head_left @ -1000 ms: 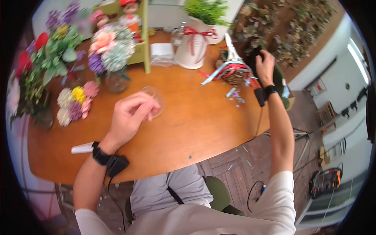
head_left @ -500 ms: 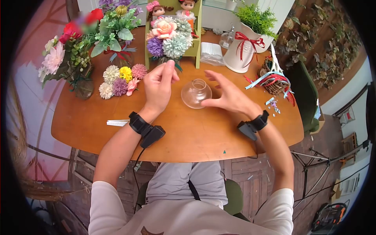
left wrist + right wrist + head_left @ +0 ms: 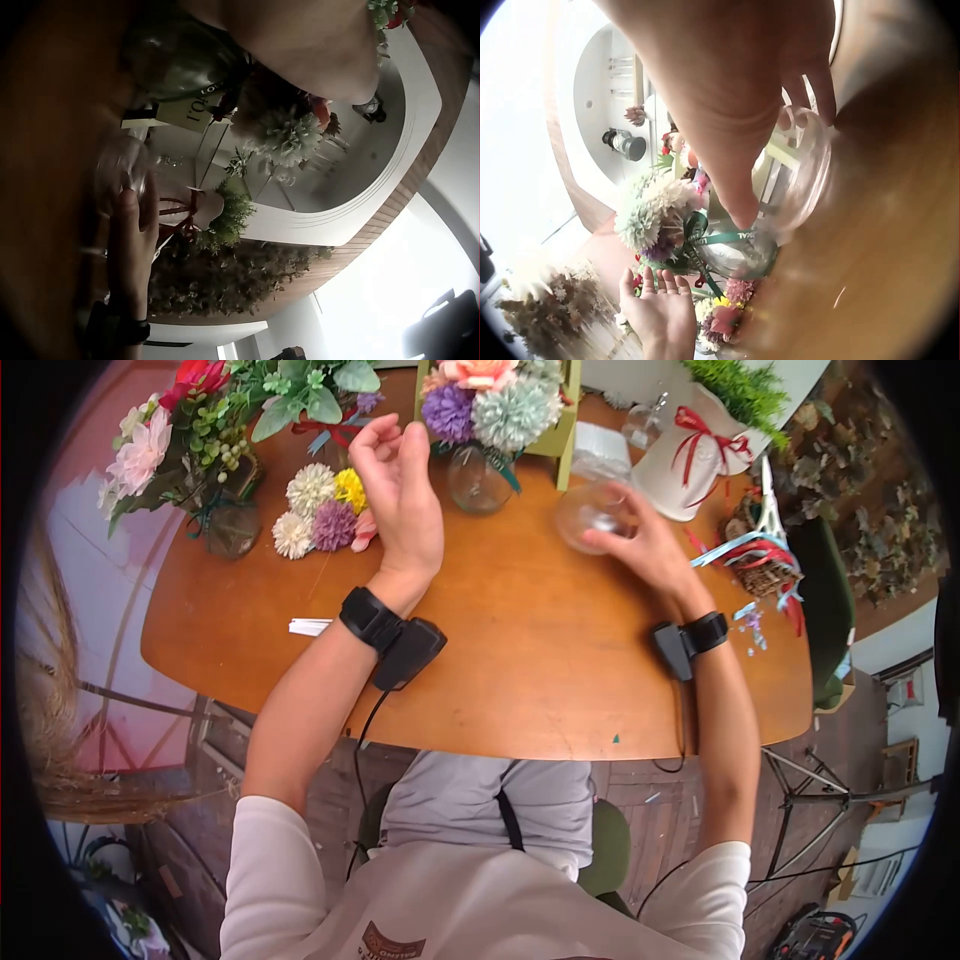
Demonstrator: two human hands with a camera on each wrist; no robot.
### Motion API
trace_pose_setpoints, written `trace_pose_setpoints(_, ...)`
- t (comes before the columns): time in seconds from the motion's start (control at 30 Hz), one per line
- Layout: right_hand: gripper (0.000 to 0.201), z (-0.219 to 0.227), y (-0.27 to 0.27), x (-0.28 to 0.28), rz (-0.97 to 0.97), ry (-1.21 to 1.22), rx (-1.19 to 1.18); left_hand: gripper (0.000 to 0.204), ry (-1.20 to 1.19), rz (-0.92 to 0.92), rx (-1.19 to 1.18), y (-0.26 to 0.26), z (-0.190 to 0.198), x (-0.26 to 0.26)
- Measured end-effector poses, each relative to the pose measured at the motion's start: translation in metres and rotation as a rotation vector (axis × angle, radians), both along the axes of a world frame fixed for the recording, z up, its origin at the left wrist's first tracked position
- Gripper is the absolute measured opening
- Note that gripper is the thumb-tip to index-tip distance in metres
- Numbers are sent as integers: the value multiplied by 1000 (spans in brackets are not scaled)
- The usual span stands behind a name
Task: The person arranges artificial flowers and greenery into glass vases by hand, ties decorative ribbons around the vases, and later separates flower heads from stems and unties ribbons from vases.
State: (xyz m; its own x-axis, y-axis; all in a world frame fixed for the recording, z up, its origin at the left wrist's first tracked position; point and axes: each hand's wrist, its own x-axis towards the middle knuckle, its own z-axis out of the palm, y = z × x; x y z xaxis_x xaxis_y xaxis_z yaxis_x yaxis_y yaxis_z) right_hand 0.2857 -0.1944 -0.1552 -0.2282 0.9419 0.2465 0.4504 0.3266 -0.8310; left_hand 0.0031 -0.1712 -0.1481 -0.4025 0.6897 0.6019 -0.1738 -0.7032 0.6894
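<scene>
A small round clear glass vase (image 3: 580,520) is at the back right of the wooden table. My right hand (image 3: 652,548) holds it from the right, thumb on the near side and fingers round the far side. In the right wrist view the glass vase (image 3: 814,180) shows tilted beneath the fingers. My left hand (image 3: 408,510) is raised over the table beside loose artificial flowers (image 3: 332,525), palm turned up and fingers loosely bent, with nothing in it. Behind it stands a glass vase of artificial flowers (image 3: 480,482) with a green ribbon.
A white pitcher (image 3: 670,480) with a red bow and greenery stands just behind the right hand. Farther right lies a brown bundle (image 3: 765,565) with red and blue ribbons, near ribbon scraps (image 3: 750,628). White sticks (image 3: 308,626) lie by the left wrist. Another flower vase (image 3: 232,530) stands left.
My right hand has come in from the table's right end, taken hold of the round glass vase and shifted it back and right. My left hand has moved away from the vase, its fingers loosening.
</scene>
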Motion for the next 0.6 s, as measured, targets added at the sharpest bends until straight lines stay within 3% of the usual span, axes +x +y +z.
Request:
trace_pose_setpoints(0.13,84,-3,3,12,-118,-90,39,52,64,-66,-65,-1,-1,7)
trace_pose_setpoints(0.17,86,-11,8,18,-126,-112,108,66,89,-118,-100,4,-7,5)
trace_pose_setpoints(0.2,88,-17,11,20,-137,-132,174,66,119,-120,-112,8,-13,4)
trace_pose_setpoints(0.3,91,-23,9,25,-189,-90,221,83,336,-175,-229,12,-21,1)
trace_pose_setpoints(0.4,85,-15,4,26,-296,-114,334,79,483,-342,-180,13,-15,2)
trace_pose_setpoints(0.43,76,-15,4,24,-335,-90,415,74,545,-281,-289,13,-19,0)
trace_pose_setpoints(0.5,67,-4,-5,15,-391,-50,489,73,597,-302,-280,12,-17,1)
trace_pose_setpoints(0.57,45,15,-25,4,-420,-128,546,72,636,-322,-273,13,-18,0)
trace_pose_setpoints(0.6,45,21,-31,1,-429,-117,540,70,647,-318,-290,16,-19,-2)
